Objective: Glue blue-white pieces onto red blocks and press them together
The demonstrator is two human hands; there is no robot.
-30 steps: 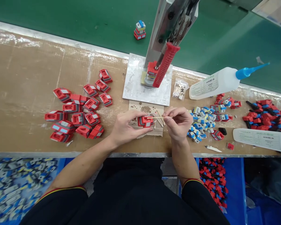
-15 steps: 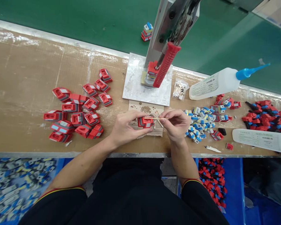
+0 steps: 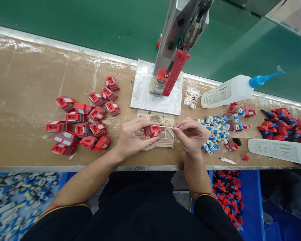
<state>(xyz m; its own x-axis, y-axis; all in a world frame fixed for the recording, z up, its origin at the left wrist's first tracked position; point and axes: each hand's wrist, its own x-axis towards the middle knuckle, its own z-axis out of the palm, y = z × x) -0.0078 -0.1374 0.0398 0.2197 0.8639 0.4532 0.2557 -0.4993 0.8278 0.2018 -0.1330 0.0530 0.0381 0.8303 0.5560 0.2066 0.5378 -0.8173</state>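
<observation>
One red block (image 3: 151,131) has shifted leftward, left grip (image 3: 129,136) clasping it, right grip (image 3: 192,135) pinching one stick (image 3: 167,127).

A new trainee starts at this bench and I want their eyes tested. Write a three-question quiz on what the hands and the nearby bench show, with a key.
1. What does the right hand hold?
2. True or false: the left hand is empty.
3. Seen from the person's side, where does the bag of swabs lie relative to the metal plate under the press? A: to its left. B: to its right. C: on top of it.

Key
1. A thin stick, pinched between the fingertips.
2. False; it grips a red part.
3. B.
</observation>
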